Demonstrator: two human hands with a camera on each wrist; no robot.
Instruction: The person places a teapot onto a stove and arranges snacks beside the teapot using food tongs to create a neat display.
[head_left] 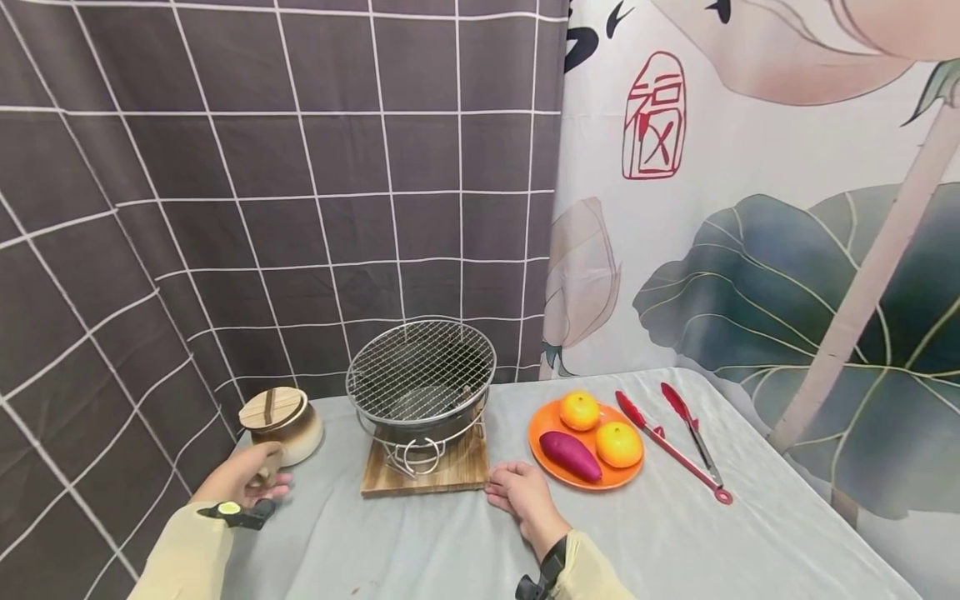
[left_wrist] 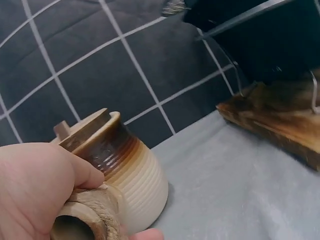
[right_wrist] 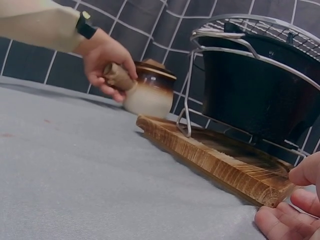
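At the left stands a small ceramic pot (head_left: pixel 302 443), cream below and brown above, under a wooden lid (head_left: pixel 273 408). My left hand (head_left: pixel 246 473) grips its side handle (left_wrist: pixel 102 202), which looks hollow and wrapped in cord. My right hand (head_left: pixel 525 498) rests on the table at the near right corner of a wooden board (right_wrist: pixel 220 162), thumb and fingertips right by the corner. On that board sits a dark round grill (right_wrist: pixel 250 80) in a wire stand, topped by a wire mesh (head_left: pixel 422 367).
Right of my right hand, an orange plate (head_left: pixel 537 429) carries a purple sweet potato (head_left: pixel 570 455) and two tangerines (head_left: pixel 618 444). Beyond it lie red-tipped tongs (head_left: pixel 682 457), spread apart. A grey cloth (head_left: pixel 315 533) covers the table, and a gridded curtain (head_left: pixel 337 158) hangs behind.
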